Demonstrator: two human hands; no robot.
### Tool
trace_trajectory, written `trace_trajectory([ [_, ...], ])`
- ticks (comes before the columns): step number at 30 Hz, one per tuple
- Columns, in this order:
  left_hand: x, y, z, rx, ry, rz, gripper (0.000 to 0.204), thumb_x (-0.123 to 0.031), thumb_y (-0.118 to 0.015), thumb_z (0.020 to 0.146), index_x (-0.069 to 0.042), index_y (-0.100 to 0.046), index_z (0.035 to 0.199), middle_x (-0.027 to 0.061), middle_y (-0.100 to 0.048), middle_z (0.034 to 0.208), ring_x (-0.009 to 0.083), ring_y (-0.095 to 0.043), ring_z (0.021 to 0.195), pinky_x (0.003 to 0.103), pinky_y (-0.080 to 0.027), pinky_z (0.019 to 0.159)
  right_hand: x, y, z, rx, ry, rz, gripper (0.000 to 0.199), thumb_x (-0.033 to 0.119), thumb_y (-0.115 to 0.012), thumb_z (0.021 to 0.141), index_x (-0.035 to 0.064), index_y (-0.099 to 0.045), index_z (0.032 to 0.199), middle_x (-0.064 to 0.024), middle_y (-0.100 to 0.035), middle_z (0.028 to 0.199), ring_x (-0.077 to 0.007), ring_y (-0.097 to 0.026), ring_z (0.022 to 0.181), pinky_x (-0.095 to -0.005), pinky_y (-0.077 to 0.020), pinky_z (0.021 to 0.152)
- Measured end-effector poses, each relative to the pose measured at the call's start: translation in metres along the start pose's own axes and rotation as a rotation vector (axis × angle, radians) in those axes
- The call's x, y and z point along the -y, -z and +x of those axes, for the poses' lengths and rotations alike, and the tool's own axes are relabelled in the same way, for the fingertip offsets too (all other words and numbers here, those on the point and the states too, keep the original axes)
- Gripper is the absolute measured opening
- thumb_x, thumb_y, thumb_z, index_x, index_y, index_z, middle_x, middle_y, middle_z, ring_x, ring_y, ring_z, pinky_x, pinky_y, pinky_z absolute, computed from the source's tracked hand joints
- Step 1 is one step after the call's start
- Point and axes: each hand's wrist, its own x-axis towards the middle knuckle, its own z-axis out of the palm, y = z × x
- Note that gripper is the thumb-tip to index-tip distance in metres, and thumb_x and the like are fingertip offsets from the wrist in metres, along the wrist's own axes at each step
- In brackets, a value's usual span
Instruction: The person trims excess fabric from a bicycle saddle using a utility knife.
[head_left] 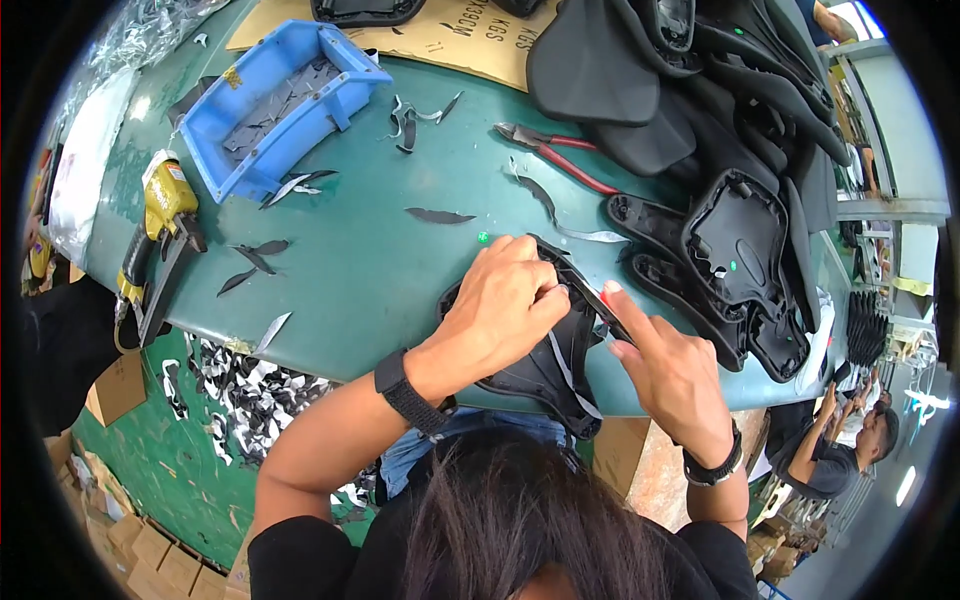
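Note:
A black bicycle saddle [522,385] lies upside down at the table's near edge, its hollow underside showing. My left hand [500,300] is closed over its far edge, the fingers pinching the black cover material there. My right hand [675,380] is closed at the saddle's right side, around a slim tool with a red part [606,299]; the hand hides most of it, so its kind is unclear. Between the hands runs a dark strip of cover edge [572,268]. A loose pale-backed strip [562,360] hangs across the saddle.
More black saddles [740,240] are piled at the right. Red-handled cutting pliers [560,155] lie beyond my hands. A blue bin [262,190] holds dark scraps, with a yellow air stapler [168,205] nearby. Cut scraps [440,215] dot the green table; others heap on the floor [245,400].

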Motion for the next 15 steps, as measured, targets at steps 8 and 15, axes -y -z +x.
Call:
trace_trajectory([
  [8, 0.036, 0.028, 0.004, -0.339, 0.349, -1.550, 0.018, -0.018, -0.054, 0.094, -0.005, -0.061, 0.083, 0.0006, -0.052, 0.074, 0.0127, -0.049, 0.077, 0.030, -0.041, 0.073, 0.016, -0.029, -0.022, 0.013, -0.163, 0.061, 0.054, 0.023, -0.062, 0.091, 0.0157, -0.043, 0.141, -0.0140, -0.061, 0.078, -0.0355, -0.063, 0.065, -0.0429, -0.0475, 0.055],
  [15, 0.007, 0.059, -0.025, 0.006, 0.305, 0.221, 0.046, -0.043, -0.072, 0.080, -0.002, -0.066, 0.101, 0.0050, -0.062, 0.082, 0.0151, -0.059, 0.076, 0.031, -0.050, 0.071, 0.000, -0.053, 0.015, -0.058, -0.364, 0.753, 0.041, 0.016, -0.077, 0.077, 0.0048, -0.048, 0.103, -0.0067, -0.057, 0.080, -0.0164, -0.054, 0.071, -0.0302, -0.0459, 0.069],
])
